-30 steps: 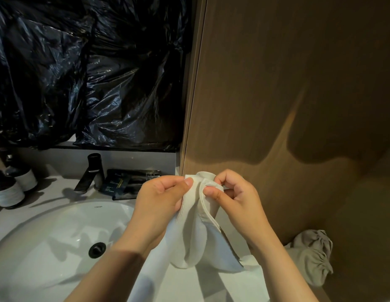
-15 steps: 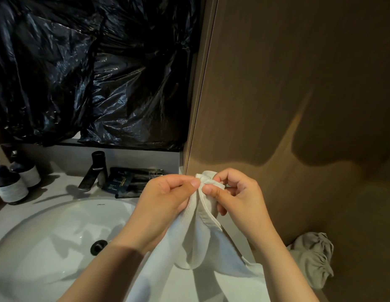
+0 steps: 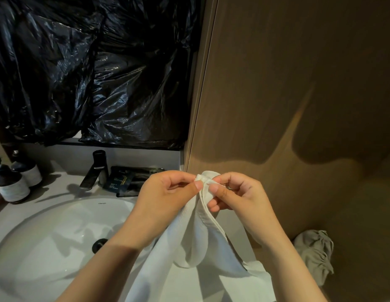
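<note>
Left hand [image 3: 165, 199] and right hand [image 3: 239, 197] pinch the soft white cloth's [image 3: 196, 240] gathered, hemmed edge; loose folds hang below.

A single wide-angle camera rides on the person's head, facing forward and steeply down along both forearms. The left hand [image 3: 168, 192] and right hand [image 3: 242, 195] lie close beneath the lens, just below the middle of the frame, with the white cloth [image 3: 198, 240] between them. The sink [image 3: 48, 247] fills the lower left, black plastic sheeting [image 3: 91, 73] the upper left, and the wooden panel [image 3: 287, 83] the whole right half, its vertical edge leaning in the frame.
</note>
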